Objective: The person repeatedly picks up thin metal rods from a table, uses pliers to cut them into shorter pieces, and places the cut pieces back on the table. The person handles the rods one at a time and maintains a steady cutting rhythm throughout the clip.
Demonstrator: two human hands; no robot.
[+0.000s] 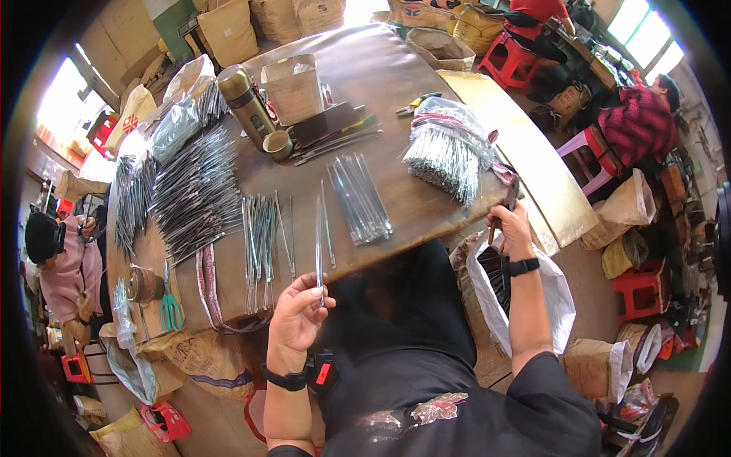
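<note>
My left hand pinches thin metal rods upright between thumb and fingers at the table's near edge; exactly how many is hard to tell. Beside them another thin rod lies on the table. My right hand is closed around a dark tool that looks like pliers, off the table's right corner. Close by is a bundle of pale rods partly wrapped in clear plastic. A flat row of rods lies ahead of my left hand, with a looser bunch to its left.
Large piles of dark rods cover the table's left. A thermos, a small cup and a carton stand farther back. Teal-handled scissors lie at left. An open white sack stands below my right forearm. People sit on both sides.
</note>
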